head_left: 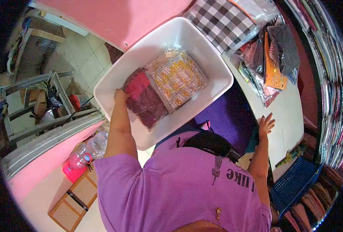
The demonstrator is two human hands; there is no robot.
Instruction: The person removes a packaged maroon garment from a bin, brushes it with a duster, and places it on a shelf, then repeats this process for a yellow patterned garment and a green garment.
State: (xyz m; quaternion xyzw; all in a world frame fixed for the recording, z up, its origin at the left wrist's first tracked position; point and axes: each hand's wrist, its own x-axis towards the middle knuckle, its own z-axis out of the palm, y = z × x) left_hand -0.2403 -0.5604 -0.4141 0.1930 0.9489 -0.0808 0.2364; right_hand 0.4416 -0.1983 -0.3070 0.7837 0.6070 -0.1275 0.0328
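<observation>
My left hand (120, 96) reaches into a white plastic tub (156, 133). Its fingers close on the edge of a clear-bagged packet of folded maroon cloth (145, 98), which has a bright red patch near its top. Beside that packet in the tub lies another bagged cloth (179, 81), patterned in yellow, white and grey. On the right, my right hand (266, 125) rests with fingers spread on a white tabletop (283, 112), holding nothing.
Bagged cloths, one orange (275, 71) and one black-and-white checked (221, 23), lie at the upper right. A tall stack of packets (335, 77) lines the right side above a blue basket (295, 185). A window frame (51, 133) and a wooden frame (73, 201) are at left.
</observation>
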